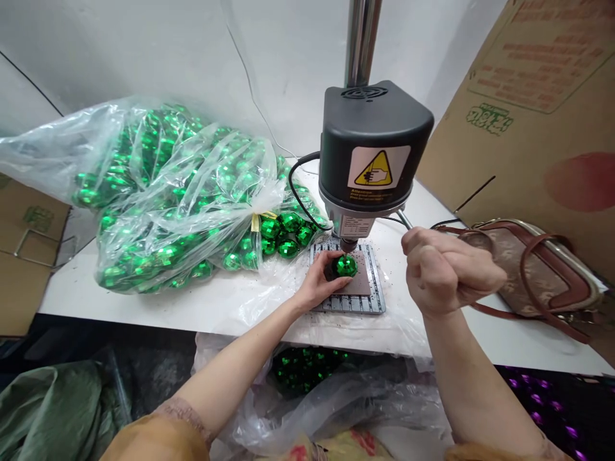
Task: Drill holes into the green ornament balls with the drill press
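One drill [375, 147] — handbag [552, 275] right, sack [173, 192] left

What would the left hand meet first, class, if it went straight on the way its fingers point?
The ball under the drill: it sits between the left hand's thumb and fingers, which seem to touch it already, though exact depth is hard to judge.

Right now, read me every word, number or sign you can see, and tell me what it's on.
"Attention": warning label on the black motor housing; lines beneath too small.
Yellow triangle with a hand: same label.
White label below the housing: too small to read.
Right cardboard box: red and green print, unreadable.
Left cardboard box: green print, unreadable.
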Available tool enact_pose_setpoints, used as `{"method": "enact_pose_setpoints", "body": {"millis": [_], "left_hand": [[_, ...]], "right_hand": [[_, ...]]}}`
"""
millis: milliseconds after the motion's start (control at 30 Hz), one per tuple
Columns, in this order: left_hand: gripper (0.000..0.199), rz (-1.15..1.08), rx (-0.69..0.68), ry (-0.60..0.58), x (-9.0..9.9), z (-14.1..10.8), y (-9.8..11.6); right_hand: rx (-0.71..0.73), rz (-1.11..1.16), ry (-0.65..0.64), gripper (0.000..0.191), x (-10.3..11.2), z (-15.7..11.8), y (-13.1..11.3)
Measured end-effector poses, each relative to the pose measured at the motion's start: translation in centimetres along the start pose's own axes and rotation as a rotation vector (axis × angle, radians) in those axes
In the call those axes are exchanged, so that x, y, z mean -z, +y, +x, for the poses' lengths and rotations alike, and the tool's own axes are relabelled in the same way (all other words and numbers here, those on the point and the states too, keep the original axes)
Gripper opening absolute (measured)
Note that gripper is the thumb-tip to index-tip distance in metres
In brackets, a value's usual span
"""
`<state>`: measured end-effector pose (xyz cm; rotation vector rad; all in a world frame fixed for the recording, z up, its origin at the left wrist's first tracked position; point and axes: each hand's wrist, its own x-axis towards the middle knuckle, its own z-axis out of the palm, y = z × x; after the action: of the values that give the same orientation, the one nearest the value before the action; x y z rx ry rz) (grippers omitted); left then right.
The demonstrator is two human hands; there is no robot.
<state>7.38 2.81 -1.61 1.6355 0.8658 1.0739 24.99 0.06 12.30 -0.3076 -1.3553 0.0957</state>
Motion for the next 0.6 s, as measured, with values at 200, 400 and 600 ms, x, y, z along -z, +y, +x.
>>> {"method": "enact_pose_setpoints", "body": {"millis": [200, 400, 600], "left_hand": [[0.05, 0.018, -0.001, 0.108, -0.4, -0.2, 1.9], [0.041, 0.456, -0.087, -0.058, 0.7, -6.2, 5.3], [0.044, 0.817, -0.274, -0.521, 3.7, -10.6, 6.7]], "right_hand": [[-0.357, -0.033, 0.161, 0.046, -2.0, 5.9, -1.4], [-0.458, 0.044, 0.173, 0.047, -2.2, 8.0, -1.0], [-0.429, 0.041, 0.166, 0.045, -1.9, 7.4, -0.7]]}}
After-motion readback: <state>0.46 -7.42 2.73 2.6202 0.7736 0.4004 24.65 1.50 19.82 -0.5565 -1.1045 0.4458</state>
